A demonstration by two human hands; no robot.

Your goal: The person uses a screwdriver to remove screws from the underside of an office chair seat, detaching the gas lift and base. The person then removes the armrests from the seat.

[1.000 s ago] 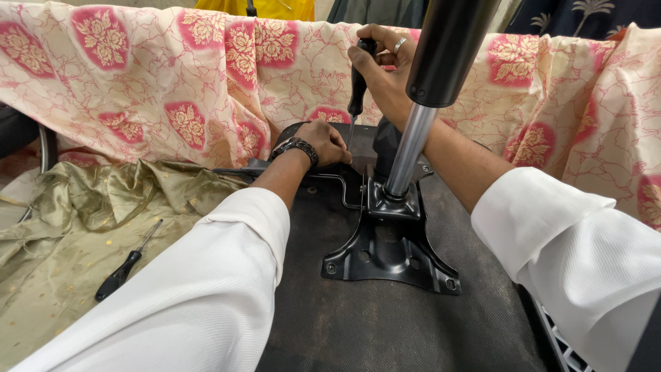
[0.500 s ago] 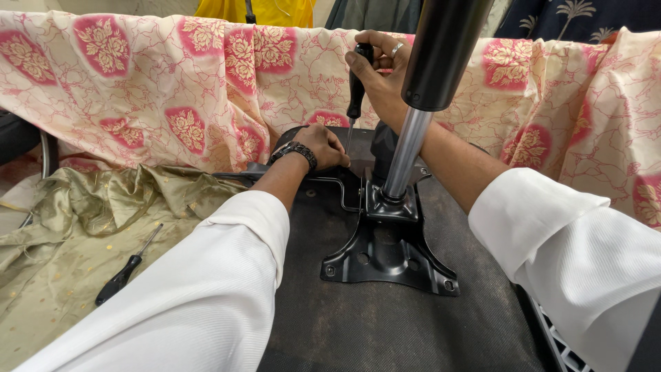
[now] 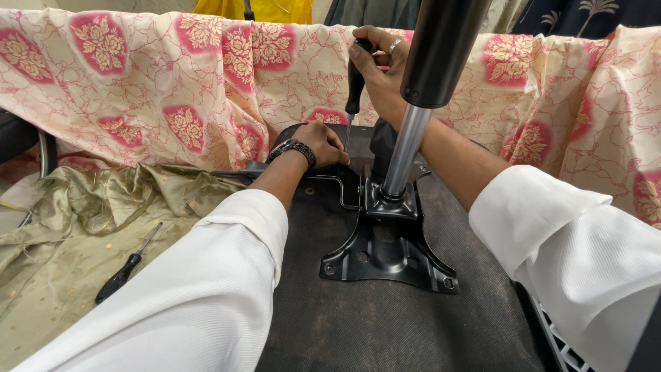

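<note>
The right hand (image 3: 382, 65) holds a black screwdriver (image 3: 355, 86) upright over the black chair plate (image 3: 385, 241); the left hand (image 3: 323, 143) curls closed beside its tip. Floral cloth (image 3: 138, 89) drapes behind (olive fabric (image 3: 76, 227) leftward).

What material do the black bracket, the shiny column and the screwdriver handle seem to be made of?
Bracket: likely stamped steel with glossy black paint; thin bent edges, punched holes, sharp highlights.
Column: probably chromed or polished steel; its mirror-like silver surface shows bright streaks.
Screwdriver handle, gripped in the right hand: seemingly black plastic or rubber; dull, moulded look, but the material stays uncertain.
</note>
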